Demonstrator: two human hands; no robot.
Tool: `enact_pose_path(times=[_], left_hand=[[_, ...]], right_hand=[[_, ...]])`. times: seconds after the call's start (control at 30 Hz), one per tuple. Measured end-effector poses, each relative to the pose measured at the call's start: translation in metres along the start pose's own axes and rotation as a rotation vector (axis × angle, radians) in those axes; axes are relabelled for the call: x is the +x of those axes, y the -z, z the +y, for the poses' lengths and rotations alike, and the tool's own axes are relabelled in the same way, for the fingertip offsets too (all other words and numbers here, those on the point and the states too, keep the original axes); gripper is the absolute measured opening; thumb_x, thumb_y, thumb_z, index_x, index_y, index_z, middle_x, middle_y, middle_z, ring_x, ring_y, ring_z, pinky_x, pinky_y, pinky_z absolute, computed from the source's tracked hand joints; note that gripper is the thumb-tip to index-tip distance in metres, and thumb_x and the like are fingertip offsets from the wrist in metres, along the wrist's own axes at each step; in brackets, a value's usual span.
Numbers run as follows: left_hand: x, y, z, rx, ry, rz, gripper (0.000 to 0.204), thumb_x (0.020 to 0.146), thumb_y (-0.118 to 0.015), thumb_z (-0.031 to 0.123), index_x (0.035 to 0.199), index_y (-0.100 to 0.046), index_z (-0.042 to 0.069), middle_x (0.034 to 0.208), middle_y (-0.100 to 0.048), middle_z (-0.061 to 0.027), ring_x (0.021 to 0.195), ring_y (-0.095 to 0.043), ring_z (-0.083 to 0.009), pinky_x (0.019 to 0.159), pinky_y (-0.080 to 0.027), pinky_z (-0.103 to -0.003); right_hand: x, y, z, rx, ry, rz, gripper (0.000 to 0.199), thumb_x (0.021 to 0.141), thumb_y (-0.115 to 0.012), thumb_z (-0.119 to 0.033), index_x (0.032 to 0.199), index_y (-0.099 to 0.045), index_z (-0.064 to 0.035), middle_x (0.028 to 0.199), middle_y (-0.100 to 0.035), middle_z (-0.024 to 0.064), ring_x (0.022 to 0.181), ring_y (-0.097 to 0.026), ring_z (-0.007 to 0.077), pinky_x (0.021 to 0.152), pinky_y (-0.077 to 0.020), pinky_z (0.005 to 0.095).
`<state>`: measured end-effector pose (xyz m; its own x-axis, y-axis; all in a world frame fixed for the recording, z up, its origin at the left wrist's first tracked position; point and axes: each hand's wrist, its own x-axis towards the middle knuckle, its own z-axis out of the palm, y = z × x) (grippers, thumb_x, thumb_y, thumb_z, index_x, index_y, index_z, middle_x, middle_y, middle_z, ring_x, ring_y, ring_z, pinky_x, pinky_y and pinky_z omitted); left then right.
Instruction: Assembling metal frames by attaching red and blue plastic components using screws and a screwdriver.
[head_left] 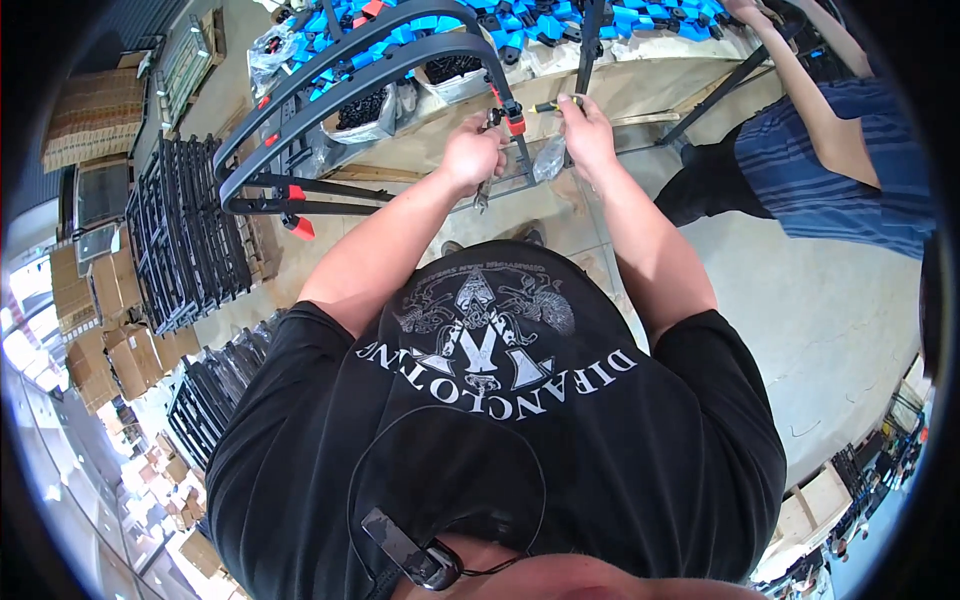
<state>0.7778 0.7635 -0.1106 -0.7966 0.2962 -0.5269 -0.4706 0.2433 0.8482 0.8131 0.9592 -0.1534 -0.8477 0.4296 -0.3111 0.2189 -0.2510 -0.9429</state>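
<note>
My left hand (474, 152) is closed beside a red clamp (515, 125) on a black tubular frame (340, 88). A metal tool that looks like a wrench (482, 197) sticks out below its palm, and a small black part shows at the fingertips. My right hand (588, 132) grips a screwdriver with a black and yellow handle (552, 105), lying sideways and pointing toward the clamp. Just below that tool is a clear plastic bag (550, 158); whether it touches my right hand I cannot tell. The screwdriver's tip is too small to make out.
Blue plastic parts (640, 22) cover the workbench (640, 85). White boxes of black hardware (362, 120) stand under the frame's curve. At the right, a co-worker in a striped blue shirt (830, 150) reaches to the bench. Stacked black frames (190, 230) and cardboard boxes (95, 125) fill the left.
</note>
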Motion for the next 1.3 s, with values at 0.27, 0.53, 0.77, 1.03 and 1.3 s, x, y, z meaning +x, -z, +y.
enact_pose_path(times=[0.27, 0.53, 0.77, 1.03, 1.3], left_hand=[[-0.009, -0.008, 0.023, -0.087, 0.042, -0.070, 0.021, 0.098, -0.059, 0.008, 0.113, -0.057, -0.006, 0.102, -0.064, -0.0134, 0.074, -0.067, -0.0214, 0.057, -0.054, -0.035], [-0.001, -0.005, 0.037, -0.206, 0.104, -0.187, 0.022, 0.094, -0.064, 0.010, 0.109, -0.064, -0.006, 0.092, -0.072, -0.0132, 0.076, -0.070, -0.0222, 0.067, -0.056, -0.033], [0.022, -0.013, -0.030, 0.904, -0.337, 0.096, 0.030, 0.092, -0.064, 0.017, 0.109, -0.064, -0.008, 0.091, -0.071, -0.0221, 0.084, -0.074, -0.0256, 0.077, -0.058, -0.038], [0.026, 0.005, 0.004, -0.296, 0.270, -0.434, 0.025, 0.092, -0.061, 0.023, 0.092, -0.069, -0.001, 0.077, -0.070, -0.0105, 0.063, -0.069, -0.0214, 0.060, -0.055, -0.031], [0.027, 0.001, 0.020, 0.310, 0.097, -0.334, 0.019, 0.095, -0.058, 0.016, 0.098, -0.064, -0.002, 0.092, -0.072, -0.0126, 0.086, -0.071, -0.0209, 0.074, -0.057, -0.037]], right_hand=[[0.019, -0.012, -0.003, 0.200, -0.178, -0.015, 0.028, 0.101, -0.060, -0.033, 0.103, -0.063, -0.0049, 0.079, -0.058, 0.0006, 0.064, -0.047, 0.0083, 0.057, -0.0377, 0.0256], [0.048, 0.002, 0.024, 0.038, -0.093, -0.058, 0.038, 0.101, -0.056, -0.041, 0.098, -0.063, -0.0039, 0.088, -0.066, 0.0079, 0.066, -0.053, 0.0135, 0.059, -0.0406, 0.0319], [0.033, -0.002, -0.052, -0.380, -0.456, -0.283, 0.049, 0.101, -0.056, -0.048, 0.080, -0.061, -0.0034, 0.068, -0.062, 0.0121, 0.047, -0.045, 0.0185, 0.046, -0.0353, 0.0373], [0.044, 0.012, -0.025, -0.236, -0.032, -0.279, 0.051, 0.103, -0.051, -0.045, 0.108, -0.068, 0.0033, 0.087, -0.070, 0.0124, 0.067, -0.063, 0.0200, 0.071, -0.0506, 0.0356], [0.042, -0.003, -0.040, -0.347, -0.440, -0.205, 0.052, 0.103, -0.052, -0.047, 0.108, -0.065, 0.0036, 0.091, -0.070, 0.0119, 0.070, -0.062, 0.0180, 0.064, -0.0492, 0.0366]])
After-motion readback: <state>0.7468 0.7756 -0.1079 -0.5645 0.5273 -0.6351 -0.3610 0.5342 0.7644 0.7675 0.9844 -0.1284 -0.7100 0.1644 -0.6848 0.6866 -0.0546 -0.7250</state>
